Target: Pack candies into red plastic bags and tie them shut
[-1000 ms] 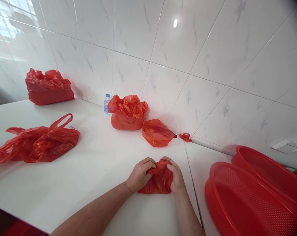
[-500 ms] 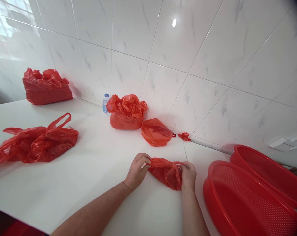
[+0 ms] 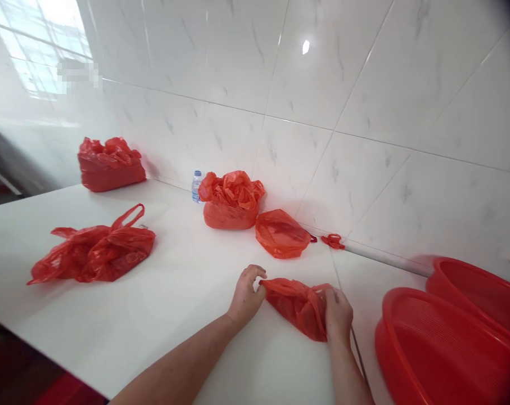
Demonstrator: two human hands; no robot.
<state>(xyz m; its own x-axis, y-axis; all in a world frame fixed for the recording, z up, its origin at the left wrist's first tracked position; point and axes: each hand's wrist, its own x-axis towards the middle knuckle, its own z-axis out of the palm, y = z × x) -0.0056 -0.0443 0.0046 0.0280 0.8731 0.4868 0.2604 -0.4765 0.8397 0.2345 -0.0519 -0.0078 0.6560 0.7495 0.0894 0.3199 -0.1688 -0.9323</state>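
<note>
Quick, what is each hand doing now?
Left hand: closed, pinching one end of the red bag.
Right hand: closed on the bag's other end.

I see both forearms reaching forward, bare. My left hand (image 3: 247,295) pinches with curled fingertips; my right hand (image 3: 338,315) looks closed too, though its fingers are partly hidden.

Crumpled red plastic bag (image 3: 299,306) on countertop

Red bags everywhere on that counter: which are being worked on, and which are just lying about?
In hand:
small red bag, pinched by left hand and right hand

Lying about:
flat bag pile
stuffed bag
round bag
far bag
water bottle
red baskets
</note>
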